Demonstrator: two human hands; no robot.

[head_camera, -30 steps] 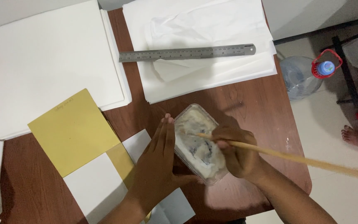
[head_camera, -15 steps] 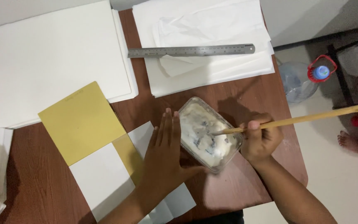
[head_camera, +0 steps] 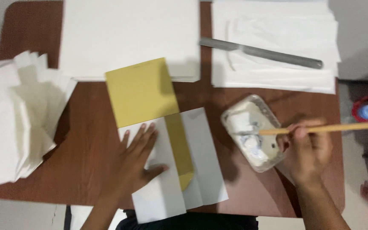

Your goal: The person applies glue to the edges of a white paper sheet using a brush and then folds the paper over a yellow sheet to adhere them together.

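My right hand (head_camera: 306, 150) grips a long wooden stick (head_camera: 333, 127) whose tip dips into a clear plastic tub of white paste (head_camera: 252, 131) on the brown table (head_camera: 90, 140). My left hand (head_camera: 138, 158) lies flat, fingers spread, on a white folded paper (head_camera: 201, 153) that partly covers a yellow card (head_camera: 143, 91). The yellow strip shows between the white flaps.
A metal ruler (head_camera: 260, 52) lies on a stack of white sheets (head_camera: 277, 38) at the back right. Another white stack (head_camera: 128, 34) sits at the back middle. Folded white papers (head_camera: 13, 115) pile up at the left edge. A bottle with a red-and-blue cap (head_camera: 366, 110) stands on the floor at right.
My left hand has left the paste tub and moved left onto the white folded paper. My right hand still holds the stick in the tub. The camera view shifted right.
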